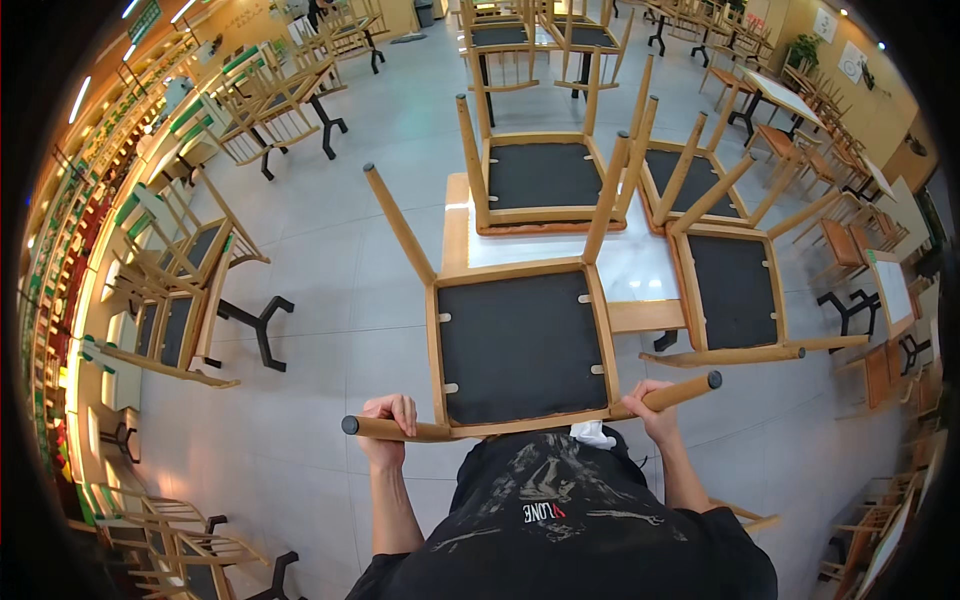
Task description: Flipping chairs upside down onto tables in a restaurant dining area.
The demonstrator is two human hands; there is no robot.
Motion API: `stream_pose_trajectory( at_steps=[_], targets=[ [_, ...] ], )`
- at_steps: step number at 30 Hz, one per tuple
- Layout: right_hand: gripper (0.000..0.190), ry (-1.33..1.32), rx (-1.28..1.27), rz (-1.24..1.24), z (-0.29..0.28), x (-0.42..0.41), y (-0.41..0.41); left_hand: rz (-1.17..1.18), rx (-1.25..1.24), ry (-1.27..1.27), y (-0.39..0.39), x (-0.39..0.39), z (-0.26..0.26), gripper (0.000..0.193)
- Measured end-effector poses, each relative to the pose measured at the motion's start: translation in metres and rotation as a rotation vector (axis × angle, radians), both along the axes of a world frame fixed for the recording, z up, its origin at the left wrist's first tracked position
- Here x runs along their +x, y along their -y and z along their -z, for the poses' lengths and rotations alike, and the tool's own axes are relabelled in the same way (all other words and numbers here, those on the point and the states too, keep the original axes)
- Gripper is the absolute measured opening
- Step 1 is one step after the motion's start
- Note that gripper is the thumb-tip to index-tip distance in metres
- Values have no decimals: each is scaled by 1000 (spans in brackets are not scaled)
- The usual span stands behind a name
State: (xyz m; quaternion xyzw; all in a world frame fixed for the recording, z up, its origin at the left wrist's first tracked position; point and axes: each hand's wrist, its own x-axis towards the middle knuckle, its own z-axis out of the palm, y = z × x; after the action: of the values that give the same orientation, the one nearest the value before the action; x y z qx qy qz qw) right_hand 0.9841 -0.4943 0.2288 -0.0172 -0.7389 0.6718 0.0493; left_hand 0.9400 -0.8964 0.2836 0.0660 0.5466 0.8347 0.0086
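Observation:
An upturned wooden chair [525, 345] is right before my body, its dark seat underside facing up and its legs splayed. My left hand [386, 427] grips the near left leg. On the other side, my right hand [651, 409] is wrapped around the near right leg. The chair's far edge overlaps the near left corner of a table [645, 315] with a white top and wooden rim; whether it rests there I cannot tell. Three more upturned chairs lie on that table: one at the far side [546, 176], two along the right [731, 289].
Left of me stands a wood-edged table [216, 300] bearing upturned chairs, with a black forked foot [259, 330] reaching over the grey tiled floor [337, 277]. A lit counter [82, 300] runs along the left. At right are upright chairs [840, 244] beside a white-topped table [892, 289].

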Motion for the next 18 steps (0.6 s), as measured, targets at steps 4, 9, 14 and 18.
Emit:
stream_pose_trajectory(
  at_steps=[4,9,14,18],
  targets=[
    [24,-20,56,71,-9,13,-10,71,-18,-49,-15,-17,-7,55],
    [23,-141,-4,154,-9,16,-23,149,-30,-68,-39,-47,-11,57],
    [22,-105,-19,117,5,10,-54,228,-67,-75,-64,-59,-10,59],
    [21,-71,-21,75,8,-8,-74,171,-45,-84,-82,-61,-8,56]
  ],
)
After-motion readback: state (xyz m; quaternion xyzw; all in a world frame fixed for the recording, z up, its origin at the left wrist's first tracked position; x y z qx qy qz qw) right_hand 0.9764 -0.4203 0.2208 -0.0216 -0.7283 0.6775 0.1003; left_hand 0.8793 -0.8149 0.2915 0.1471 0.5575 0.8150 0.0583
